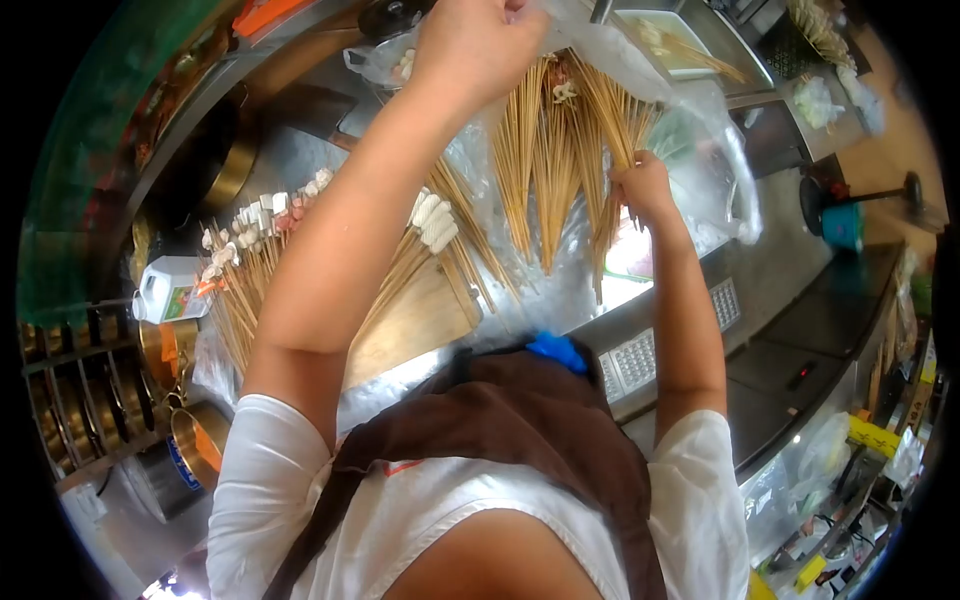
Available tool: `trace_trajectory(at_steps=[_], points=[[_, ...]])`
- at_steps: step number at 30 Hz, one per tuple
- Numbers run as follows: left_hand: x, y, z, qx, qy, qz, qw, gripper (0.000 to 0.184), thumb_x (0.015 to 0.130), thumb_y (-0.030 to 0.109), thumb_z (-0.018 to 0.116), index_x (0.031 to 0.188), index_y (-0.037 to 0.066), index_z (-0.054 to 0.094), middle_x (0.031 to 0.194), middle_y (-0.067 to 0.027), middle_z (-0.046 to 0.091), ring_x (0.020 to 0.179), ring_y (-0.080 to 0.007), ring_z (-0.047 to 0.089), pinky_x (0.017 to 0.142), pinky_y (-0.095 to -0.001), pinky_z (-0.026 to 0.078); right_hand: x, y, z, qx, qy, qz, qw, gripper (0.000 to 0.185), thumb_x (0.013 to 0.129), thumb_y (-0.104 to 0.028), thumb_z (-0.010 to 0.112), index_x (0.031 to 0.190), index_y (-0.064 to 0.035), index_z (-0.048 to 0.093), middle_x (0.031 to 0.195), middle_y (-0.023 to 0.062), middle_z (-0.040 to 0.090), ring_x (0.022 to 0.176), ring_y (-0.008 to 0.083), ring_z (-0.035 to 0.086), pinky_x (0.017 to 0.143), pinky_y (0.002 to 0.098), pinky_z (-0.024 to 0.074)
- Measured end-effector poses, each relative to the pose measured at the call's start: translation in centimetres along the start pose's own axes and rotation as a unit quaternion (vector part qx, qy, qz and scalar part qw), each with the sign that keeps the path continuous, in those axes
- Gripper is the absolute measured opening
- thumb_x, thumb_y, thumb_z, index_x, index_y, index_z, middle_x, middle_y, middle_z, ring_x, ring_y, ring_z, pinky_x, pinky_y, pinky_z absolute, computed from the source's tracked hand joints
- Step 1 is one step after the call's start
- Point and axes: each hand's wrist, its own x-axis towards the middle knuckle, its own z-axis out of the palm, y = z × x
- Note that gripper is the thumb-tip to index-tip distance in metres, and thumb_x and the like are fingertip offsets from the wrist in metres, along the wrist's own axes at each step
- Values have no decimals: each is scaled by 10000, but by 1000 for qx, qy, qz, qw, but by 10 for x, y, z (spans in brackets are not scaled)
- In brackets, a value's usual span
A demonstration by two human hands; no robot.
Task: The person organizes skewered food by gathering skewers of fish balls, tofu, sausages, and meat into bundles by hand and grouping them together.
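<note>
My right hand [645, 188] is closed around the lower ends of a bundle of wooden skewers [610, 110]. More skewers [545, 165] lie just left of it, fanned out on clear plastic. At the top edge my left hand [485, 40] is closed, its fingertips partly cut off, so what it pinches cannot be made out. A clear plastic bag [725, 150] spreads from beside that hand around the skewers to the right. Under my left forearm, skewers with white pieces [432, 220] and others with white and pink pieces [265, 215] rest near a wooden board [415, 325].
A white jug [170, 290] stands at the left, near metal pots [200, 440]. A white tray [665, 45] with a few skewers sits at the top right. Perforated panels [632, 362] line the counter's near edge. A teal container [842, 226] is far right.
</note>
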Motion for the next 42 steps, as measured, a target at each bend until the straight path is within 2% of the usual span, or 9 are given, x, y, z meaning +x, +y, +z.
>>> trace_trajectory(at_steps=[10,16,19,21,24,28,35,40,42], points=[[-9,-4,9,-46,-34,-25,998,193,763,178,591,788,-13,611,652,-147,609,608,-223,596,582,-345,455,-13,40,2,47,-122,15,991,292,816,-214,526,906,51,611,795,112,611,721,194,570,642,294,449],[-10,-6,5,-67,-18,-7,998,174,766,162,583,781,-8,616,671,-145,620,622,-221,603,602,-336,467,8,73,4,-60,147,4,987,348,765,-149,484,1001,81,594,937,221,627,841,251,612,700,338,475],[-10,-7,-2,-46,-24,-27,998,166,760,154,581,782,-6,618,680,-147,624,634,-216,608,605,-328,469,-19,33,2,16,-47,109,993,368,803,-145,523,1098,73,551,714,157,605,641,240,607,572,339,493],[-6,-12,-4,-47,-13,-5,999,172,763,157,573,782,-7,619,686,-151,628,641,-219,611,602,-332,467,-32,20,16,-373,132,-130,909,396,820,-209,552,1103,69,539,788,220,624,736,350,615,683,400,501],[-2,-4,-23,26,-32,-19,999,185,770,173,563,781,-2,621,686,-156,624,645,-231,613,602,-338,468,-41,-8,32,-283,136,-299,901,395,836,-285,559,1036,55,564,908,245,620,844,413,589,786,440,474],[5,-7,-28,151,-25,41,987,184,782,185,549,804,13,610,666,-148,592,625,-240,592,595,-343,456,-48,-40,89,-239,-153,-78,956,337,817,-257,587,989,32,559,996,231,610,921,384,595,810,426,473],[1,12,-35,103,-50,-5,993,190,792,195,566,817,12,606,655,-114,585,615,-201,571,580,-326,444,-58,-34,135,-270,-97,-93,954,426,773,-249,639,1057,32,493,963,225,620,887,338,616,803,407,483],[-4,5,-37,63,-45,-12,997,190,799,179,584,839,-4,608,663,-85,591,626,-146,554,591,-295,447,-33,-34,98,268,-239,138,923,419,785,-235,664,1056,52,524,902,179,614,798,220,608,665,347,493],[-8,6,-36,51,-32,-16,998,185,797,172,583,838,-6,609,668,-83,596,632,-139,555,595,-290,449,-39,-49,77,188,-208,77,957,395,791,-228,666,1038,54,542,875,166,617,775,201,601,623,334,484]])
